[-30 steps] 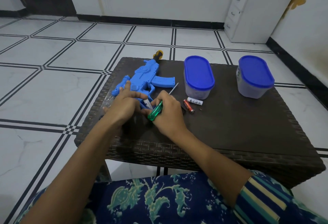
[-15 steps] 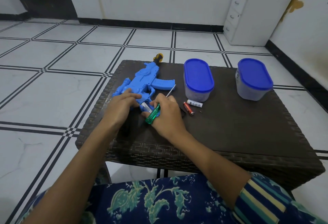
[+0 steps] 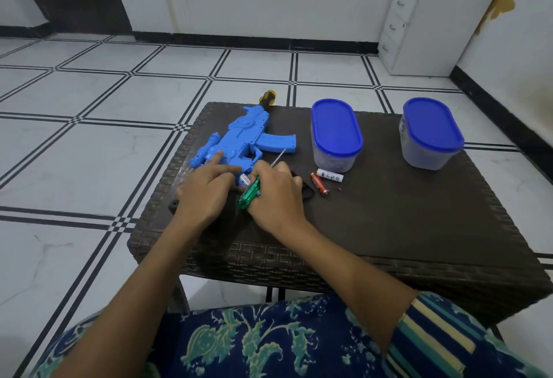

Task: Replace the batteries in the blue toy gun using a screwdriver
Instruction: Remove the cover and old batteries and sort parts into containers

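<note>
One wide-angle camera rides on my head, facing forward and down, near enough that the dark brown woven wicker table fills the frame's centre.

Left hand perhaps flatter on toy gun

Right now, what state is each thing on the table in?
blue toy gun: lying flat, left hand resting on it
screwdriver: gripped in right hand
red battery: loose on table
white battery: loose beside it
left container: lid on
right container: lid on
</note>
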Available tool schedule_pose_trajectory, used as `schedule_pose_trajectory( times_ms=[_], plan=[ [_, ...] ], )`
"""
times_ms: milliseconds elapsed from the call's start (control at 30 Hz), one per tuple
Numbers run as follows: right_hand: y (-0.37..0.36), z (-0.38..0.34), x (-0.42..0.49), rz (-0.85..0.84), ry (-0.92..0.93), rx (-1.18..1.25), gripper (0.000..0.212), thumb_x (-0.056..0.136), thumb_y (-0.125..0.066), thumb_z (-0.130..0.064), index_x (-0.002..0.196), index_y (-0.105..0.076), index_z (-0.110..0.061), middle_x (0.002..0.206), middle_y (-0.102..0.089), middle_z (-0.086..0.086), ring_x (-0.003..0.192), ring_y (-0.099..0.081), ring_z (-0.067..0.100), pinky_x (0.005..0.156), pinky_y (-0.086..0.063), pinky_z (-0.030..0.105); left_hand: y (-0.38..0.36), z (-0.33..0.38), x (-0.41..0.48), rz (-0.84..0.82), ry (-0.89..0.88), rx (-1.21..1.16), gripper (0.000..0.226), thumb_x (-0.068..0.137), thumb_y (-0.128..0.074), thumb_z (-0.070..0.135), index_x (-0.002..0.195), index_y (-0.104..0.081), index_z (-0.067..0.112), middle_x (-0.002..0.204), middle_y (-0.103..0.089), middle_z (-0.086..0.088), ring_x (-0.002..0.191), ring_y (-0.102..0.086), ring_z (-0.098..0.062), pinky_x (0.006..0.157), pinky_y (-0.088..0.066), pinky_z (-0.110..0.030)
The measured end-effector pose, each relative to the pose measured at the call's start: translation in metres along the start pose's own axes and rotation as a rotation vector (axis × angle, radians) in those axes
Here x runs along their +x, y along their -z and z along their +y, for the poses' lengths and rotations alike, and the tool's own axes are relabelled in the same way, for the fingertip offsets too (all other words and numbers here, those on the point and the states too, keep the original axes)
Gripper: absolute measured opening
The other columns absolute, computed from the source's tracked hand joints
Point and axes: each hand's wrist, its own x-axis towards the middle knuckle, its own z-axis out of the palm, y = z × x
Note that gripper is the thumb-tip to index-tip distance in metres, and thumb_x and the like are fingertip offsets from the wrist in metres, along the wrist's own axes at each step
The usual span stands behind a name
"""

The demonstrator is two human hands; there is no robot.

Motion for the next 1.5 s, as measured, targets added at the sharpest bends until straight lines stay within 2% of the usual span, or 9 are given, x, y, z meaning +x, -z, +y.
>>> schedule_pose_trajectory(
  times_ms=[233, 367, 533, 700, 900, 1033, 1200, 1333, 1500],
  plan=[
    [0.000, 0.000, 0.010, 0.109, -0.162, 0.164, 0.036, 0.076, -0.077, -0.030, 0.077, -0.042, -0.025, 0.082, -0.058, -0.008, 0.093, -0.053, 0.021, 0.080, -0.039, 0.038, 0.008, -0.011, 0.007, -0.091, -0.010, 0.052, 0.035, 0.064, -0.049, 0.033, 0.077, -0.067, 0.061, 0.142, -0.047, 0.015, 0.133, -0.035, -0.003, 0.114, -0.019, -0.048],
    [0.002, 0.002, 0.009, 0.188, -0.130, 0.267, 0.044, 0.072, -0.080, -0.025, 0.068, -0.036, -0.027, 0.080, -0.068, -0.002, 0.081, -0.063, 0.023, 0.078, -0.050, 0.045, 0.009, -0.015, 0.010, -0.045, -0.037, 0.078, 0.032, 0.066, -0.049, 0.037, 0.081, -0.067, 0.058, 0.138, -0.050, 0.018, 0.131, -0.039, -0.002, 0.112, -0.021, -0.050],
    [0.040, 0.011, 0.008, 0.323, 0.091, 0.204, 0.029, 0.074, -0.074, -0.007, 0.077, -0.046, -0.013, 0.071, -0.060, 0.002, 0.066, -0.059, 0.024, 0.055, -0.048, 0.043, 0.005, -0.010, 0.000, -0.040, -0.169, 0.590, 0.044, 0.078, -0.057, 0.032, 0.121, -0.053, 0.045, 0.150, -0.034, 0.013, 0.138, -0.029, -0.012, 0.101, -0.028, -0.060],
    [0.070, 0.048, 0.006, 0.123, -0.092, -0.094, 0.028, 0.081, -0.069, -0.006, 0.081, -0.043, -0.016, 0.063, -0.043, -0.002, 0.058, -0.041, 0.020, 0.047, -0.027, 0.030, -0.005, -0.008, -0.005, -0.032, -0.185, 0.816, 0.059, 0.083, -0.056, 0.032, 0.138, -0.035, 0.041, 0.155, -0.023, 0.009, 0.139, -0.022, -0.016, 0.098, -0.031, -0.060],
    [0.067, 0.055, 0.007, -0.021, -0.097, -0.260, 0.021, 0.083, -0.056, 0.005, 0.087, -0.043, -0.012, 0.078, -0.047, 0.004, 0.072, -0.045, 0.026, 0.050, -0.027, 0.031, -0.011, 0.000, -0.008, -0.020, -0.131, 0.801, 0.063, 0.083, -0.055, 0.023, 0.140, -0.033, 0.040, 0.156, -0.020, 0.007, 0.140, -0.018, -0.018, 0.100, -0.029, -0.060],
    [0.065, 0.055, 0.005, -0.015, -0.073, -0.286, 0.024, 0.087, -0.064, -0.008, 0.086, -0.041, -0.015, 0.076, -0.047, 0.001, 0.071, -0.045, 0.022, 0.045, -0.024, 0.026, -0.012, 0.003, -0.009, -0.015, -0.119, 0.816, 0.065, 0.083, -0.055, 0.020, 0.140, -0.032, 0.039, 0.156, -0.018, 0.007, 0.140, -0.018, -0.019, 0.100, -0.029, -0.060],
    [0.092, 0.051, -0.005, -0.017, -0.031, -0.313, 0.026, 0.089, -0.063, -0.017, 0.089, -0.037, -0.020, 0.073, -0.047, -0.002, 0.066, -0.046, 0.019, 0.047, -0.026, 0.028, -0.016, 0.005, -0.010, 0.002, -0.102, 0.827, 0.066, 0.082, -0.054, 0.013, 0.139, -0.032, 0.037, 0.156, -0.018, 0.007, 0.139, -0.019, -0.020, 0.099, -0.027, -0.061],
    [0.122, 0.059, -0.020, -0.090, -0.236, -0.304, 0.023, 0.086, -0.059, -0.019, 0.101, -0.042, -0.014, 0.089, -0.053, 0.004, 0.082, -0.056, 0.026, 0.064, -0.045, 0.036, -0.026, 0.012, -0.016, 0.045, -0.115, 0.863, 0.062, 0.082, -0.054, 0.014, 0.138, -0.035, 0.032, 0.157, -0.018, 0.002, 0.139, -0.021, -0.022, 0.101, -0.023, -0.065],
    [0.124, 0.080, -0.039, -0.340, -0.443, -0.238, 0.026, 0.088, -0.057, -0.025, 0.109, -0.047, -0.013, 0.105, -0.059, 0.010, 0.099, -0.059, 0.030, 0.076, -0.048, 0.040, -0.056, 0.031, -0.026, 0.074, -0.341, 0.773, 0.050, 0.083, -0.053, 0.012, 0.130, -0.048, 0.027, 0.154, -0.028, 0.004, 0.139, -0.028, -0.018, 0.104, -0.006, -0.071]
  ],
)
